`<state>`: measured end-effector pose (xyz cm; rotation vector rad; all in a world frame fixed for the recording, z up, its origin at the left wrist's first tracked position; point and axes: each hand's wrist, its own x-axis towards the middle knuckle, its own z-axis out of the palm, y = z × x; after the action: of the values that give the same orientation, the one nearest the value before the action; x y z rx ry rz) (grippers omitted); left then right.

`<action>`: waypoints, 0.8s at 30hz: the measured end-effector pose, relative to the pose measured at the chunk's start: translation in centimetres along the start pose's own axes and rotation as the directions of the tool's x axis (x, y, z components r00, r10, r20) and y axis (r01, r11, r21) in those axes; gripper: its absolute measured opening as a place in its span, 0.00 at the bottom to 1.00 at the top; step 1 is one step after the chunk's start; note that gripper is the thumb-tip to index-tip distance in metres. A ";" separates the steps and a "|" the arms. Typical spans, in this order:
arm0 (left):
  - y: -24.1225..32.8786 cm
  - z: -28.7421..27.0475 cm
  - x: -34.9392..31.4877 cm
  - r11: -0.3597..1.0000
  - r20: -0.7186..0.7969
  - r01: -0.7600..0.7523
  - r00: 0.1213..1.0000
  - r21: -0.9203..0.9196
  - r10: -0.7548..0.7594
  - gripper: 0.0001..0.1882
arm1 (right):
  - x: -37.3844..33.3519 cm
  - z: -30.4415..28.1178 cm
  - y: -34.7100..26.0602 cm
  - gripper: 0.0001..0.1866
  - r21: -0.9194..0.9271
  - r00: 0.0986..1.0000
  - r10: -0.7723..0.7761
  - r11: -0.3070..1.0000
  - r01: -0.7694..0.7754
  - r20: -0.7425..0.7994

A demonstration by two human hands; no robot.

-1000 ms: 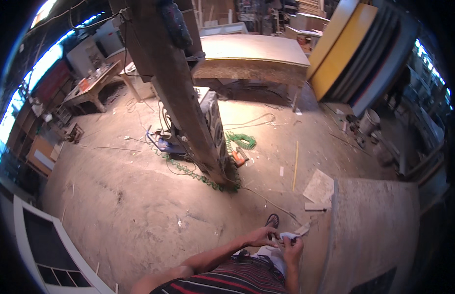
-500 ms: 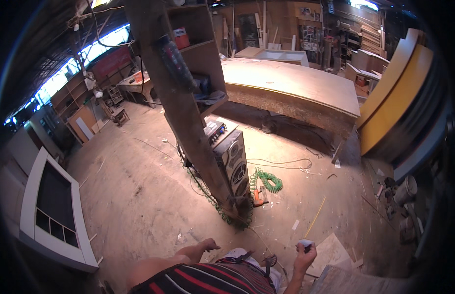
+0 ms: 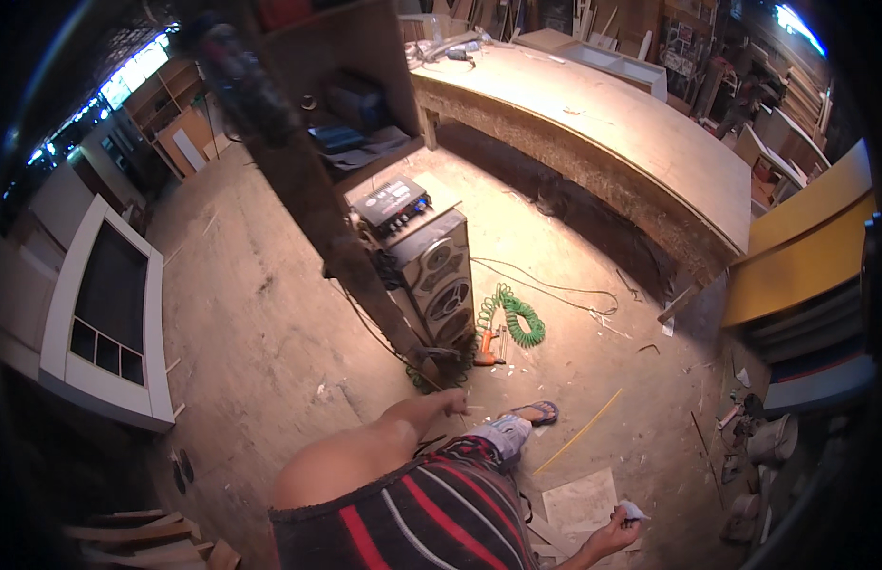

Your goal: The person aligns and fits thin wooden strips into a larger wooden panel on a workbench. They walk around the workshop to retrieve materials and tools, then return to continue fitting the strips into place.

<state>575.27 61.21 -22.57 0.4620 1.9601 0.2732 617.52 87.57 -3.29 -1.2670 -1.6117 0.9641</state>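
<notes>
Low at the right, my right hand (image 3: 607,537) is closed around a small whitish object (image 3: 633,511) with a pointed tip; its kind is too small to make out. Below that hand lies a pale square board (image 3: 582,501) on the floor. My left hand (image 3: 455,403) is held out in front of my body, fingers loosely bent, with nothing visible in it. Just beyond it, at the foot of a wooden post (image 3: 317,204), is an orange air nail gun (image 3: 488,350) with a green coiled hose (image 3: 527,325). My sandalled foot (image 3: 536,413) is stepping forward.
A tall speaker (image 3: 446,280) with an amplifier (image 3: 392,202) on top stands by the post. Behind it runs a long workbench (image 3: 593,123). Yellow curved panels (image 3: 793,256) lean at the right, a white frame (image 3: 156,332) at the left. A yellow strip (image 3: 579,432) lies on the floor.
My view has tilted and come closer to the speaker and bench. My left hand has moved forward toward the post's foot. My right hand still holds the whitish object, now lower and further right.
</notes>
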 end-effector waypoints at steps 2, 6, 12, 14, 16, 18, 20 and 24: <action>2.8 -0.7 4.9 1.000 -0.001 0.008 1.000 0.002 -0.008 0.26 | 3.0 0.5 0.6 0.16 -0.089 0.999 -0.032 0.996 0.030 -0.024; 11.2 -3.3 15.7 0.942 -0.129 -0.177 0.967 0.284 0.221 0.26 | 8.2 2.4 0.2 0.15 -0.064 0.978 0.107 0.991 -0.120 -0.178; 29.9 -5.5 23.1 0.742 -0.079 -0.643 0.743 0.189 0.664 0.20 | 16.6 1.3 3.3 0.17 0.019 0.913 0.225 0.972 -0.233 -0.339; 33.7 -4.7 24.3 0.806 0.021 -0.567 0.820 0.169 0.573 0.21 | 18.8 1.6 2.1 0.13 0.116 0.892 0.243 0.970 -0.215 -0.381; 34.5 -2.8 28.4 0.827 0.049 -0.515 0.854 0.226 0.519 0.21 | 20.7 0.7 1.5 0.11 -0.053 0.913 0.197 0.972 -0.231 -0.356; 36.7 -3.2 30.0 0.283 0.475 -0.830 0.517 0.480 0.712 0.22 | 23.0 0.8 0.7 0.07 -0.161 0.903 0.143 0.961 -0.225 -0.406; 37.3 -1.5 31.8 0.455 0.382 -0.793 0.599 0.405 0.704 0.20 | 24.6 -0.5 0.1 0.05 -0.047 0.868 0.217 0.963 -0.265 -0.446; 44.0 2.7 30.1 0.689 0.600 -0.616 0.733 0.382 0.322 0.17 | 23.8 -4.9 5.9 0.07 0.004 0.766 0.357 0.907 -0.420 -0.535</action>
<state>575.25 113.88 -31.18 1.3314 1.3394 -0.1096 620.96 112.36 -3.37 -1.8136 -0.9975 0.6731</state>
